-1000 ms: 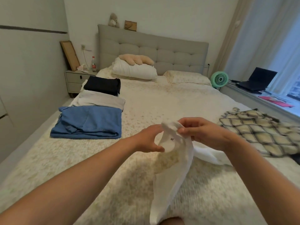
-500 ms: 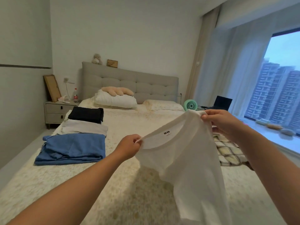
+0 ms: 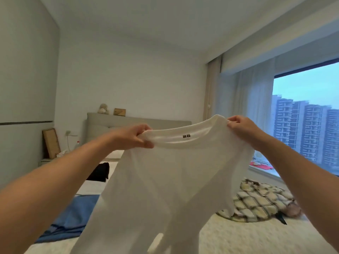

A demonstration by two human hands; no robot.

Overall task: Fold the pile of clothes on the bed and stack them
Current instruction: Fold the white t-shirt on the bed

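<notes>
A white T-shirt (image 3: pixel 165 180) hangs spread out in front of me, its neck label facing me. My left hand (image 3: pixel 132 137) grips its left shoulder beside the collar. My right hand (image 3: pixel 242 125) pinches the right shoulder, slightly higher. The shirt's lower part drops out of the frame and hides much of the bed (image 3: pixel 238 239). On the bed's left lie folded clothes: a blue piece (image 3: pixel 77 217), a pale one (image 3: pixel 91 187) and a black one (image 3: pixel 100 171). A crumpled plaid shirt (image 3: pixel 260 200) lies on the right side.
A grey headboard (image 3: pixel 137 121) stands behind the bed, with a nightstand (image 3: pixel 45 161) and a leaning frame (image 3: pixel 51 142) at its left. A window ledge (image 3: pixel 264 167) with pink items runs along the right under a large window with curtains.
Both hands have raised the white T-shirt and pulled its shoulders apart, so it now hangs open and level. My head has tilted up, showing more wall and ceiling.
</notes>
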